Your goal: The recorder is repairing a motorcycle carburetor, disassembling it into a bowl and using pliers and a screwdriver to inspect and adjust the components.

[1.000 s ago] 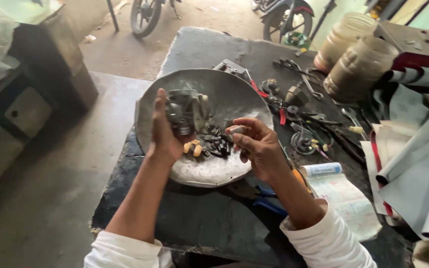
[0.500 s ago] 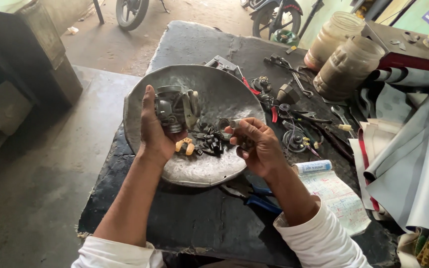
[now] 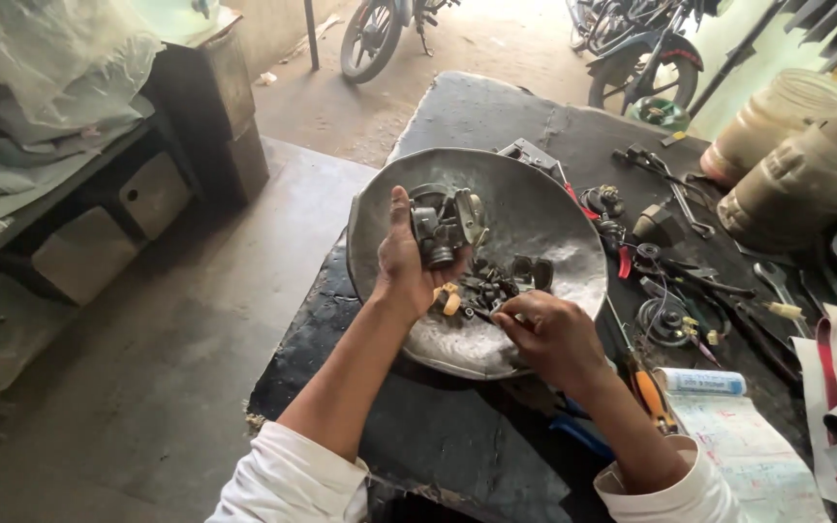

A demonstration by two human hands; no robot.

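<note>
Carburetor (image 3: 443, 228) maybe, L hand (image 3: 401, 263), dented metal pan (image 3: 544, 208)

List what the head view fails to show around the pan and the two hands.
- Right hand: its fingertips curl down into the metal pan, so whatever they pinch is hidden.
- Carburettor in the left hand: the palm covers its near side.
- Small dark parts: too small to tell apart.
- Plastic jars: cut off by the right edge.
</note>
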